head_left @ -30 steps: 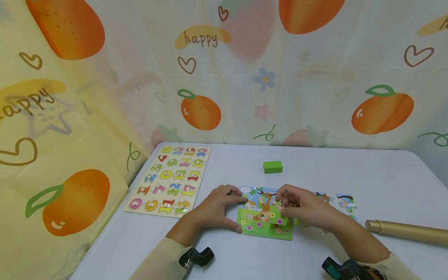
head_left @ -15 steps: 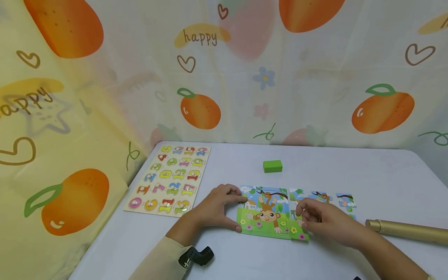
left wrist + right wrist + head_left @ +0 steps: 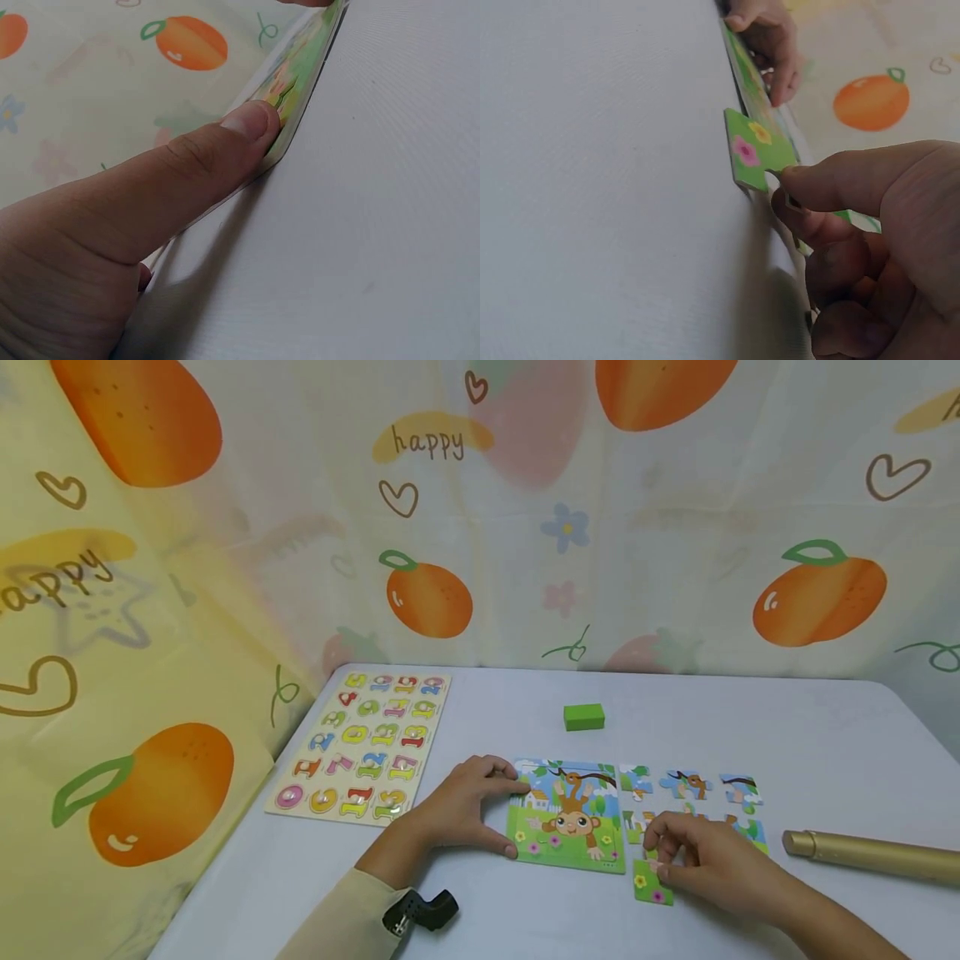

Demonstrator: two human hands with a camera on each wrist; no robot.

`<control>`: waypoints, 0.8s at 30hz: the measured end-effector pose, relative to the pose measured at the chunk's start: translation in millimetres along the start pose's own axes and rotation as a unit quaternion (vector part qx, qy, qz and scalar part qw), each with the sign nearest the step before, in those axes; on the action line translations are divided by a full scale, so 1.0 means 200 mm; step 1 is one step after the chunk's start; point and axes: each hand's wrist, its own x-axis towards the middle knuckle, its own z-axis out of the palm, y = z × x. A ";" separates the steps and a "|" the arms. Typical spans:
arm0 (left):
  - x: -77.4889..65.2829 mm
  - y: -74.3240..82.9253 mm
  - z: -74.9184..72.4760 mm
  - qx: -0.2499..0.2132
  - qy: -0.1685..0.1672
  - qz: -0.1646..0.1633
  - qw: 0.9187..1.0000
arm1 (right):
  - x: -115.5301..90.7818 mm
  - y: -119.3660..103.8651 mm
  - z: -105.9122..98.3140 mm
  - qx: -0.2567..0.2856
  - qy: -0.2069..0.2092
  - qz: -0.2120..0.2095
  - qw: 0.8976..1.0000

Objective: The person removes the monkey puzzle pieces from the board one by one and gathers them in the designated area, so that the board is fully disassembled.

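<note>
In the head view, a square monkey jigsaw board [image 3: 551, 852] lies flat on the table. My left hand [image 3: 467, 806] rests at its left edge, fingertips towards the far side and thumb at the near corner; the left wrist view has the straight thumb [image 3: 195, 161] pressing on the board's rim. Right of the board, my right hand [image 3: 716, 860] pinches a green jigsaw piece [image 3: 651, 887] between thumb and fingers. Pink and yellow flowers show on this piece [image 3: 739, 142] in the right wrist view. Its pinched end is partly hidden by the fingertips.
Several loose jigsaw pieces [image 3: 684, 783] lie right of the board, some partly behind my right hand. A green block [image 3: 583, 717] stands beyond it. A number puzzle board [image 3: 358, 747] lies at left, and a gold tube [image 3: 870, 853] at right. A fruit-print curtain [image 3: 510, 585] hangs behind.
My right hand has carried the green piece off the jigsaw board, rightwards and nearer to me, uncovering the monkey picture and loose pieces. My left hand has stayed at the board's edge.
</note>
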 end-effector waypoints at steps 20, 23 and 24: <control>0.00 -0.01 0.00 0.003 0.000 0.003 1.000 | -0.01 0.02 0.02 -0.046 0.033 -0.020 0.998; 0.00 -0.01 0.01 -0.001 0.002 0.007 1.000 | 0.00 0.01 0.02 -0.044 0.035 -0.027 0.998; 0.00 -0.01 0.01 -0.002 0.003 0.008 1.000 | 0.01 0.01 0.02 -0.043 0.036 -0.032 0.998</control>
